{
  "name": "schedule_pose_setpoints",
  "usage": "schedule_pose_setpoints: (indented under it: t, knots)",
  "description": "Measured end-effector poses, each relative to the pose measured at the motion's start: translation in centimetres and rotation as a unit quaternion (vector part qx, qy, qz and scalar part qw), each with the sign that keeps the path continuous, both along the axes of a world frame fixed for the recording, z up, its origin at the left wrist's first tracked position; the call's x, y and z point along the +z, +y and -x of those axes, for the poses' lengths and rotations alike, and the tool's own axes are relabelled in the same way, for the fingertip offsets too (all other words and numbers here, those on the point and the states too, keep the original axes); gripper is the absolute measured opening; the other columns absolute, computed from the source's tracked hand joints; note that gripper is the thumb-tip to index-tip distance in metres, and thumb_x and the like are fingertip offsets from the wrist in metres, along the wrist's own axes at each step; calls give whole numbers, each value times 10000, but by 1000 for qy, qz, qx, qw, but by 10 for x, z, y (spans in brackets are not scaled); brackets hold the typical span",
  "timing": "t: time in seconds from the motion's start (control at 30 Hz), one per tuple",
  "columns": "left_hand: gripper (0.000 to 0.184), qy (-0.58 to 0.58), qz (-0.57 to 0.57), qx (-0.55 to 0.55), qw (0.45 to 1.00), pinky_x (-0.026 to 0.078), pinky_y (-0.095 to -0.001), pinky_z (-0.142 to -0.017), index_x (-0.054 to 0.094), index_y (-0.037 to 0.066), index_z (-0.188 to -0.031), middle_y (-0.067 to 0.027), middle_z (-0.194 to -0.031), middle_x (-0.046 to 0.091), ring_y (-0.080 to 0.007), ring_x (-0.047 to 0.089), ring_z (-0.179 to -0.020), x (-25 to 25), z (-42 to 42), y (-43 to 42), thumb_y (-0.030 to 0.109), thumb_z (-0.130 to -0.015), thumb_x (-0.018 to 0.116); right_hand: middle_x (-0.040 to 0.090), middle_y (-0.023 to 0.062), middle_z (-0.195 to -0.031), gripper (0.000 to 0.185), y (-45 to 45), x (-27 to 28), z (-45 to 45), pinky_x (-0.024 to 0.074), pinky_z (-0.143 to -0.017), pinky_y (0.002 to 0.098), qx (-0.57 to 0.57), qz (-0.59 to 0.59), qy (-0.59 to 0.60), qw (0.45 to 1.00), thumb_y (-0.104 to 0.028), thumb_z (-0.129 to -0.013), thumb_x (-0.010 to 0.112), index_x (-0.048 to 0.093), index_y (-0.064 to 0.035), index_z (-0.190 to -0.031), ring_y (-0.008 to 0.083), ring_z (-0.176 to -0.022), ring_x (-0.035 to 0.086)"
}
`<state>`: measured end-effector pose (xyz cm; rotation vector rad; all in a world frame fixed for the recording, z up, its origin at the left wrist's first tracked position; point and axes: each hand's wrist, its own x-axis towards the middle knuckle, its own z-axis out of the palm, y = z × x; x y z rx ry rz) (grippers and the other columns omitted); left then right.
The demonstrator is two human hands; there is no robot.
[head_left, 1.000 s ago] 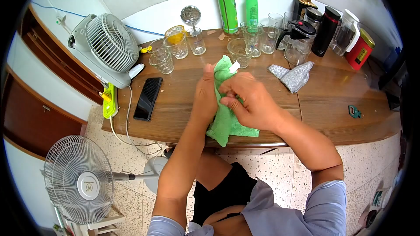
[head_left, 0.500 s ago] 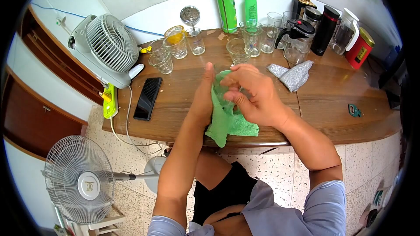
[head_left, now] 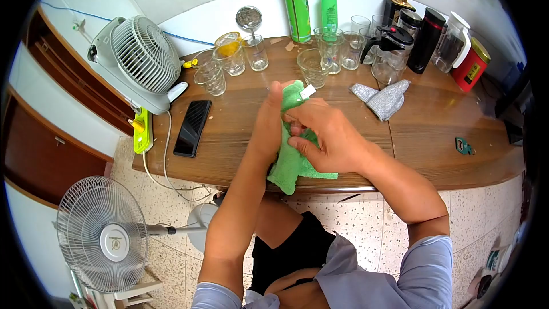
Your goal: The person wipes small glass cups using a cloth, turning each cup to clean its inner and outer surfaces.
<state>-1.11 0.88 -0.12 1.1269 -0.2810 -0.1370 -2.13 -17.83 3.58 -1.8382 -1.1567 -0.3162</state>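
Note:
A green cloth (head_left: 286,167) hangs from my left hand (head_left: 267,123), whose fingers are wrapped behind it with the thumb pointing up. My right hand (head_left: 330,136) is closed against the cloth, fingers curled and thumb bent inward. Between the two hands is a clear drinking glass (head_left: 305,94), mostly hidden by fingers and cloth; a bright white patch shows at its far end. Just beyond the hands stands a clear glass cup (head_left: 313,71). To the right lies a crumpled grey cloth (head_left: 383,100).
Several glasses (head_left: 233,60) stand at the back left, more behind the cup. A black-lidded pot (head_left: 392,60), tall bottles and a red tin (head_left: 471,68) line the back right. A phone (head_left: 193,129), desk fan (head_left: 146,51) and power strip (head_left: 143,131) are left; a small green object (head_left: 464,146) lies right.
My right hand has lowered slightly and drawn closer to the left, its fingers curling more. The glass has turned, and a bright white patch now shows beyond my fingers. The cloth's upper part has shifted.

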Motion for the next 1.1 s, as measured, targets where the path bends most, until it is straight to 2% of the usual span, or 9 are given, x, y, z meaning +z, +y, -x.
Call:
schedule_pose_setpoints:
  t: [0.1, 0.2, 0.3, 0.43, 0.63, 0.83, 0.93, 1.03, 1.1]
  knots:
    - [556, 132, 75, -19, 988, 585, -371, -769, 671, 63, -1255, -29, -889, 686, -195, 683, -822, -13, -11, 12, 555, -1113, 452, 698, 161, -1031, 389, 1, 7, 0, 499, -973, 469, 11, -27, -20, 999, -47, -787, 841, 703, -14, -1149, 382, -979, 662]
    - [467, 252, 124, 36, 959, 585, -379, -756, 693, 76, -1184, -38, -876, 684, -196, 683, -823, 50, 20, -21, 471, -1115, 455, 707, 128, -1013, 428, 1, 12, -2, 481, -1063, 471, -7, -45, -72, 996, -120, -756, 909, 707, -23, -1121, 341, -974, 682]
    - [469, 198, 169, -54, 964, 586, -377, -764, 685, 70, -1185, -75, -948, 706, -205, 694, -845, 20, 6, 0, 474, -1116, 457, 690, 83, -899, 410, -1, 7, -7, 465, -1108, 485, -28, -19, -68, 997, -202, -746, 949, 693, -33, -1017, 298, -887, 683]
    - [474, 118, 71, 17, 990, 591, -370, -799, 670, 46, -1205, -101, -1007, 716, -205, 705, -886, 12, 5, 0, 448, -1136, 429, 594, 48, -740, 317, 2, -5, -9, 446, -1081, 498, -81, -9, -87, 993, -226, -811, 919, 638, -83, -838, 276, -730, 620]
    - [507, 20, 40, 42, 998, 588, -364, -886, 649, -10, -1245, -119, -1104, 720, -203, 711, -973, 6, 3, -15, 408, -1166, 372, 589, 75, -695, 297, 3, -5, -17, 524, -812, 419, -183, -74, -64, 978, -189, -866, 884, 619, -64, -818, 245, -660, 604]
    - [519, -53, 0, 65, 996, 567, -366, -975, 635, -39, -1298, -144, -1220, 711, -196, 698, -1081, 6, 6, -12, 376, -1176, 348, 610, 114, -704, 299, 6, -10, -17, 487, -581, 386, -178, -103, 71, 976, -171, -926, 841, 599, -21, -836, 262, -650, 609]
    - [536, -77, -21, 83, 993, 556, -359, -993, 608, -53, -1380, -139, -1235, 703, -194, 690, -1100, 2, 3, -8, 366, -1178, 343, 635, 133, -766, 232, 6, -7, -8, 498, -632, 402, -140, -46, 128, 981, -105, -929, 805, 598, -13, -883, 296, -691, 633]
    - [537, -57, 33, 76, 995, 547, -326, -962, 592, -48, -1438, -98, -1222, 701, -161, 675, -1066, 14, 9, -13, 365, -1179, 366, 664, 96, -857, 137, 3, -4, -4, 509, -712, 333, -85, -24, 85, 992, -45, -945, 764, 631, -17, -963, 202, -770, 628]
    - [511, -17, 104, 68, 992, 536, -274, -901, 618, -21, -1428, -39, -1176, 704, -100, 650, -994, 25, 13, -16, 373, -1181, 406, 672, 158, -892, 167, 3, -8, -6, 526, -741, 406, -45, -38, 73, 996, 2, -902, 747, 622, 1, -1012, 324, -817, 665]
